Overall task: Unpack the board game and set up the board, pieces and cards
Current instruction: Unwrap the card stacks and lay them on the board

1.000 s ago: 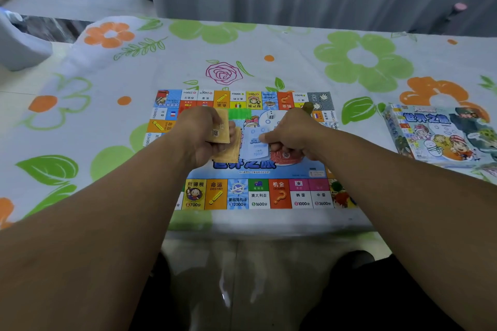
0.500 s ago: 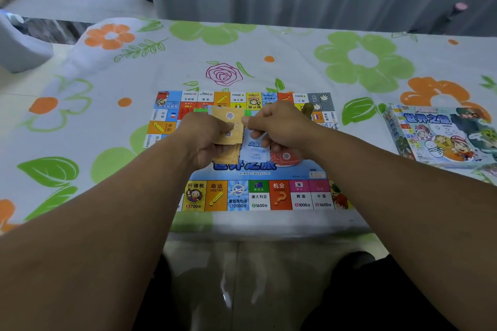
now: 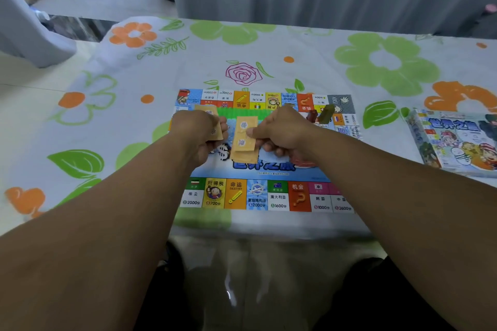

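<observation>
The colourful game board [image 3: 258, 196] lies flat on the flowered tablecloth. Over its middle, my left hand [image 3: 196, 134] holds a small stack of tan cards [image 3: 212, 122]. My right hand [image 3: 282, 131] pinches one tan card [image 3: 244, 133] by its right edge, low over a small pile of tan cards [image 3: 243, 154] on the board. A red piece [image 3: 312, 115] and a green piece [image 3: 326, 113] stand near the board's far right corner.
The game box [image 3: 457, 140] lies at the right on the tablecloth [image 3: 269, 62]. A grey curtain hangs behind the table. A grey object stands on the floor at far left. My knees are below the table's near edge.
My right hand has taken one tan card from the stack in my left hand and carried it right and down over the pile on the board. My left hand moved slightly left.
</observation>
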The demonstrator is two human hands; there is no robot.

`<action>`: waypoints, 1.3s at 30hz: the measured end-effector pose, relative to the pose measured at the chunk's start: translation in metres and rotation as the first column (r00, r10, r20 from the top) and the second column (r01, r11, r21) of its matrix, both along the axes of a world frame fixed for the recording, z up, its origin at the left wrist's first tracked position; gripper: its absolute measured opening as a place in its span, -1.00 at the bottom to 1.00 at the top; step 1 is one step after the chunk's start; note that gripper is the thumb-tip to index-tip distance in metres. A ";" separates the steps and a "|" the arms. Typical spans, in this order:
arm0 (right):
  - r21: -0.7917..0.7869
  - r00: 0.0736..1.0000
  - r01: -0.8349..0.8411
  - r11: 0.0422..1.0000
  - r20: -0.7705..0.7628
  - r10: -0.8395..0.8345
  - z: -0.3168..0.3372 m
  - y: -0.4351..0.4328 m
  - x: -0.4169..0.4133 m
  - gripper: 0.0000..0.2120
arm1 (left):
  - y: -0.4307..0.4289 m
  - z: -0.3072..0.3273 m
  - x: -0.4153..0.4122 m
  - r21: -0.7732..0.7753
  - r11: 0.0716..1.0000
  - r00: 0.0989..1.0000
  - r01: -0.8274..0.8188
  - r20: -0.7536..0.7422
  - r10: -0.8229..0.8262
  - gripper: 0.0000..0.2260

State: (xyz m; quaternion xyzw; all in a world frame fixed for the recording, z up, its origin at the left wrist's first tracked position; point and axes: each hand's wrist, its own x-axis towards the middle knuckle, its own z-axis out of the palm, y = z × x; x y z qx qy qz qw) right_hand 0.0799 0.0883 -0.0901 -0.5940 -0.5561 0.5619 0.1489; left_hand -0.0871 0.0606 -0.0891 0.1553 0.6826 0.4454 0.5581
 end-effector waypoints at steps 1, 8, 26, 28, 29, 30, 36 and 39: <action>-0.001 1.000 -0.011 1.000 0.027 0.011 -0.001 -0.002 -0.003 -0.75 | -0.001 -0.001 -0.004 -0.004 1.000 1.000 0.017 -0.001 -0.017 -0.84; 0.045 0.992 0.042 0.998 0.115 -0.047 -0.013 0.003 -0.009 -0.73 | -0.003 -0.002 -0.011 0.023 0.993 0.992 0.118 0.028 -0.119 -0.88; 0.146 0.992 0.032 0.989 -0.126 -0.014 0.001 0.002 -0.019 -0.72 | -0.001 -0.001 -0.003 0.031 0.993 0.992 0.118 0.039 -0.119 -0.68; 0.133 0.991 0.042 0.990 -0.130 -0.024 0.001 0.002 -0.019 -0.76 | -0.001 -0.002 -0.001 0.030 0.991 0.991 0.130 0.032 -0.131 -0.71; 0.122 0.990 0.052 0.991 -0.136 -0.035 0.001 0.002 -0.019 -0.79 | -0.001 -0.002 -0.002 0.029 0.992 0.991 0.126 0.030 -0.127 -0.73; 0.110 0.988 0.067 0.992 -0.145 -0.050 0.001 0.003 -0.018 -0.81 | -0.002 -0.001 -0.002 0.027 0.993 0.993 0.114 0.032 -0.114 -0.76; 0.078 0.994 0.093 0.993 -0.062 -0.089 -0.004 0.005 -0.008 -0.78 | -0.004 0.003 -0.006 0.002 1.000 0.999 0.019 0.045 -0.019 -0.77; 0.058 0.998 0.065 0.996 0.019 -0.066 -0.010 0.003 -0.007 -0.80 | -0.005 0.003 -0.008 -0.022 1.000 0.998 -0.015 0.064 0.017 -0.77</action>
